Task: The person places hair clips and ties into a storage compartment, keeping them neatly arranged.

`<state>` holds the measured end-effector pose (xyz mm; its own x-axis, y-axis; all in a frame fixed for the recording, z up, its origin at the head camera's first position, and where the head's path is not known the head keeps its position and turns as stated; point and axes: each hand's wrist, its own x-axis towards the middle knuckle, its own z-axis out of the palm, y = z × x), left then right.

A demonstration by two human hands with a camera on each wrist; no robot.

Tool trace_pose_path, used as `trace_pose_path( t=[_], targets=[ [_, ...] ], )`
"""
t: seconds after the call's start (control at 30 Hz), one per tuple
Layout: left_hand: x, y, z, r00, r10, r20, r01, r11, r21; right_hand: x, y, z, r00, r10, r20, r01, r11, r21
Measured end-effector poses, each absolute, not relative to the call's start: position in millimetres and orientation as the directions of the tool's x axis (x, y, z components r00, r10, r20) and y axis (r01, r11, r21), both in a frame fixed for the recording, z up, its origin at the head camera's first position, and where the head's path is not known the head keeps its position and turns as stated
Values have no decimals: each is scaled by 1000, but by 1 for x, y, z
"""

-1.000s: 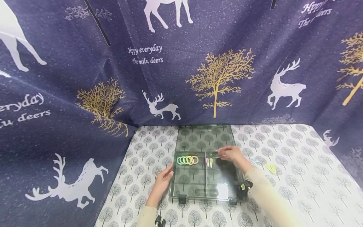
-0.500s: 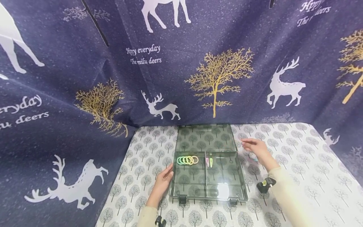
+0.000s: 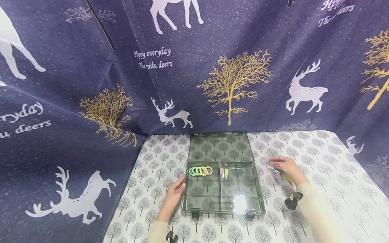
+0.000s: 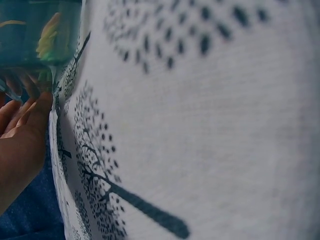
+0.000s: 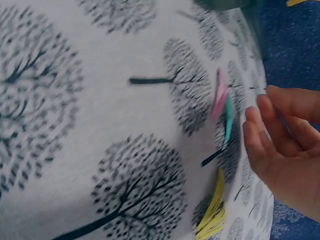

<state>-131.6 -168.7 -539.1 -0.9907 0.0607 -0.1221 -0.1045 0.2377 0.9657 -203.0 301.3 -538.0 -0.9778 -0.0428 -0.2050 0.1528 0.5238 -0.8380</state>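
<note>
A transparent green divided box (image 3: 223, 213) lies with its lid (image 3: 221, 148) folded back. My left hand (image 3: 175, 193) rests against the box's left wall; in the left wrist view its fingers (image 4: 37, 112) touch the clear side. Several pastel hair ties (image 3: 199, 171) overlap in a row in the left compartment. To the right of the divider lie a pink hair clip (image 3: 222, 173) and a yellow-green hair clip (image 3: 226, 173). Right of the box, my right hand (image 3: 287, 167) hovers empty, fingers loosely bent, above pink (image 5: 219, 95), teal (image 5: 228, 120) and yellow (image 5: 212, 212) hair clips on the cloth.
A white cloth with a tree print (image 3: 322, 202) covers the table. Behind it and at the left hangs a dark blue curtain (image 3: 194, 84) with deer and trees. Two latches (image 3: 195, 213) stick out at the box's front edge.
My right hand has moved from above the box's right compartment out to the right, then lower over the loose clips. My left hand and the box have stayed put.
</note>
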Motion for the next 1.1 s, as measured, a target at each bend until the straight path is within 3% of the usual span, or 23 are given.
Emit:
trace_pose_path(
  t=[0.27, 0.7, 0.93, 1.1],
  targets=[
    [-131, -168, -539, -990, 54, -127, -111, 244, 963, -196, 300, -545, -986, -80, -149, 73, 593, -802],
    [-131, -169, -540, -990, 67, -125, -106, 231, 967, -194, 296, -548, -990, -12, -138, 101, 617, -781],
    [-142, -176, -572, -990, 53, -129, -112, 246, 963, -196, 298, -548, -992, -8, -124, 89, 650, -755],
    [-141, -176, -572, -991, 52, -127, -110, 257, 960, -196, 297, -543, -989, 6, -149, 119, 639, -760]
  ],
)
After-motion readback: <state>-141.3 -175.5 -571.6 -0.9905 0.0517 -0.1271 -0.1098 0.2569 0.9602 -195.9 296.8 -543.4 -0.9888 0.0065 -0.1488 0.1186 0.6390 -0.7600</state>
